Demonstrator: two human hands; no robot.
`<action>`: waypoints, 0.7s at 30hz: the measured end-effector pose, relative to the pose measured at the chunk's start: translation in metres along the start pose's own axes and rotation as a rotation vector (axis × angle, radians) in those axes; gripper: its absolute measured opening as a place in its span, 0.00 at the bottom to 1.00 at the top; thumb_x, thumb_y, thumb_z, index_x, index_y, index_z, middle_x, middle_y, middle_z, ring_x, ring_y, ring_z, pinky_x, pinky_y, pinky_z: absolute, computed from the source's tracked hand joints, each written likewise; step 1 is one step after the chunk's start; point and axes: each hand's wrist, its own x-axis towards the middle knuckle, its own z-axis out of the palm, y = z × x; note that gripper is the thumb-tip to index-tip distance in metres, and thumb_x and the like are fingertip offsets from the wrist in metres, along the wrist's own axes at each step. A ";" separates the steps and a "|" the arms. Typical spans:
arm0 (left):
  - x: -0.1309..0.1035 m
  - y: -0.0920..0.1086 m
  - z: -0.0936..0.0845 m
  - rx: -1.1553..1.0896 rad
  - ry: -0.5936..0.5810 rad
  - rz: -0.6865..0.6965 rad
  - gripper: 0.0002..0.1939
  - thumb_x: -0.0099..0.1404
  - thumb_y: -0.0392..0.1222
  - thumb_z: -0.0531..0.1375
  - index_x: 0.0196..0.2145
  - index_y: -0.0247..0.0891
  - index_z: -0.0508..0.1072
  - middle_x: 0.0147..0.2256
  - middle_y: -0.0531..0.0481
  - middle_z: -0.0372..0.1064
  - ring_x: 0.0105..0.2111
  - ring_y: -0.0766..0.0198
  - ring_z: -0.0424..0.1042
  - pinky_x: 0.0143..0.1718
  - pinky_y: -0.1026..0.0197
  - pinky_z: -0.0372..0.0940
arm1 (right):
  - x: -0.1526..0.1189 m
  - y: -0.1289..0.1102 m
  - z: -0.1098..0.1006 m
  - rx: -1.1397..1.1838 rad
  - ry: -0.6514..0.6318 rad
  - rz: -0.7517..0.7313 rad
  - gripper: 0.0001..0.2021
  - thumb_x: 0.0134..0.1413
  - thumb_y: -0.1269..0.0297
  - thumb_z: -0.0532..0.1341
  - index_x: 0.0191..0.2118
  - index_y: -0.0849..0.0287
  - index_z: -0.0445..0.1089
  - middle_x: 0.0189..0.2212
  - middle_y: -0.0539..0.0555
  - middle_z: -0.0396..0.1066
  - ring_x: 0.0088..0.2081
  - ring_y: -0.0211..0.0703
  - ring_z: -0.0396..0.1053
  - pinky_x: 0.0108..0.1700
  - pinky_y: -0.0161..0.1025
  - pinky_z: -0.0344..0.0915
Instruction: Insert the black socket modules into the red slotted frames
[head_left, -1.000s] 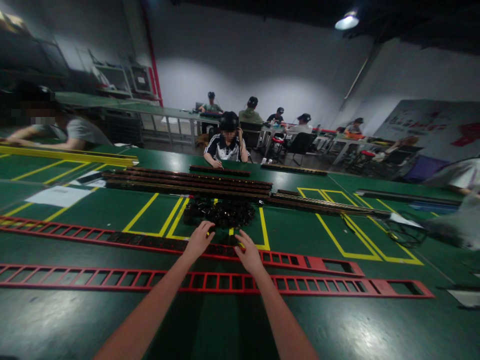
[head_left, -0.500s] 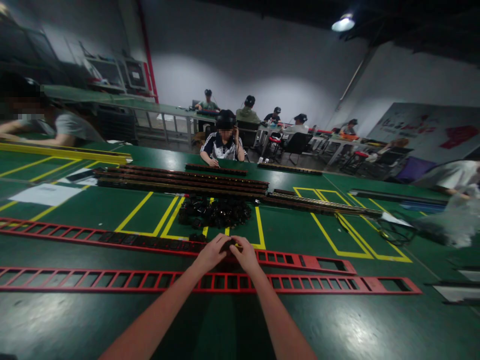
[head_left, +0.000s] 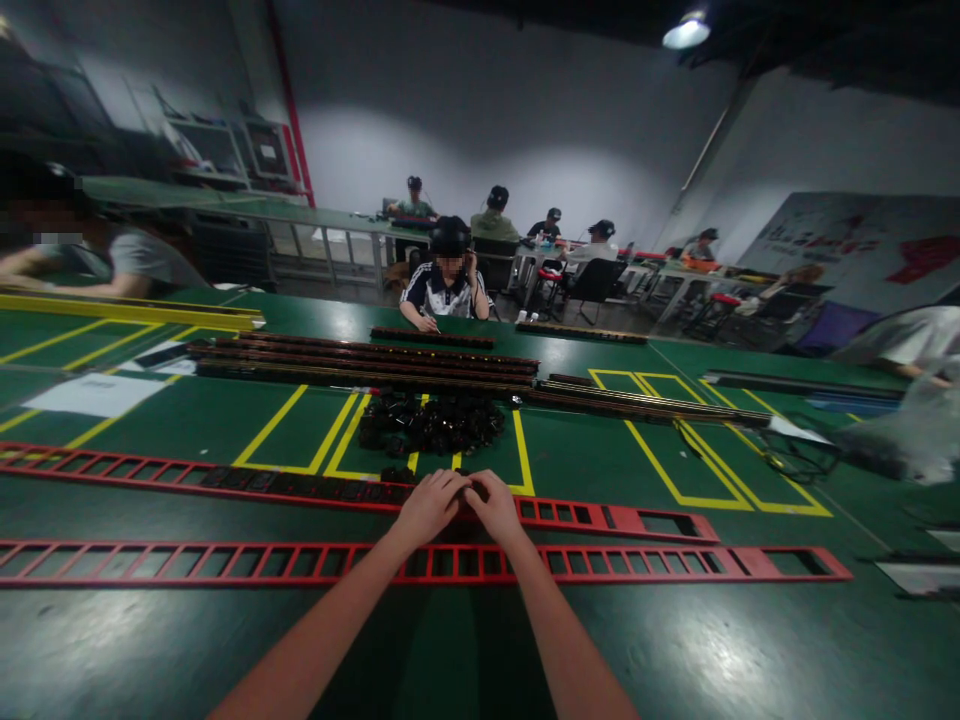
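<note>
My left hand (head_left: 433, 506) and my right hand (head_left: 492, 504) meet above the farther red slotted strip (head_left: 559, 512). Their fingers are bent and pressed together around a small black part, mostly hidden behind them. Left of my hands, several black square parts (head_left: 262, 481) sit in the openings of that strip. One more black part (head_left: 396, 475) lies at its edge beside my left fingers. A heap of small black parts (head_left: 433, 424) is just beyond my hands. Nearer to me, a second red slotted strip (head_left: 622, 563) runs under my forearms.
Long dark rails (head_left: 390, 362) lie across the table behind the heap. A paper sheet (head_left: 94, 395) is at left and a plastic bag (head_left: 919, 435) at right. Opposite sits a person (head_left: 448, 285); another person (head_left: 127, 255) is at far left.
My left hand has turned over the black part, so its back shows more and the part less. The fingers of both hands have drawn closer together.
</note>
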 end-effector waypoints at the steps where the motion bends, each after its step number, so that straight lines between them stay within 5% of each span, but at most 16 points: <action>1: 0.000 0.001 -0.001 0.017 0.001 -0.004 0.21 0.65 0.30 0.56 0.54 0.43 0.66 0.49 0.49 0.69 0.50 0.57 0.65 0.51 0.53 0.63 | 0.000 0.000 0.000 0.008 0.007 0.006 0.05 0.56 0.67 0.61 0.39 0.56 0.73 0.37 0.52 0.72 0.40 0.43 0.69 0.44 0.40 0.66; 7: -0.001 0.003 -0.004 0.070 0.014 -0.055 0.12 0.66 0.34 0.57 0.47 0.40 0.71 0.50 0.47 0.68 0.52 0.56 0.64 0.52 0.51 0.63 | 0.000 0.000 -0.001 0.043 0.038 0.047 0.02 0.53 0.67 0.63 0.35 0.56 0.74 0.33 0.51 0.71 0.37 0.42 0.69 0.41 0.38 0.66; 13: -0.001 0.003 -0.003 0.126 -0.009 -0.019 0.12 0.67 0.37 0.56 0.47 0.40 0.73 0.59 0.45 0.63 0.61 0.52 0.55 0.59 0.45 0.58 | -0.001 -0.002 -0.003 0.071 0.005 -0.033 0.06 0.58 0.66 0.60 0.36 0.56 0.75 0.35 0.52 0.70 0.39 0.42 0.69 0.43 0.38 0.66; 21: -0.002 0.001 -0.004 0.041 0.005 0.000 0.12 0.68 0.36 0.55 0.48 0.42 0.71 0.56 0.47 0.65 0.59 0.56 0.58 0.58 0.48 0.60 | 0.000 -0.001 -0.004 0.073 0.038 -0.043 0.09 0.62 0.62 0.56 0.35 0.56 0.73 0.34 0.53 0.70 0.38 0.42 0.69 0.41 0.39 0.66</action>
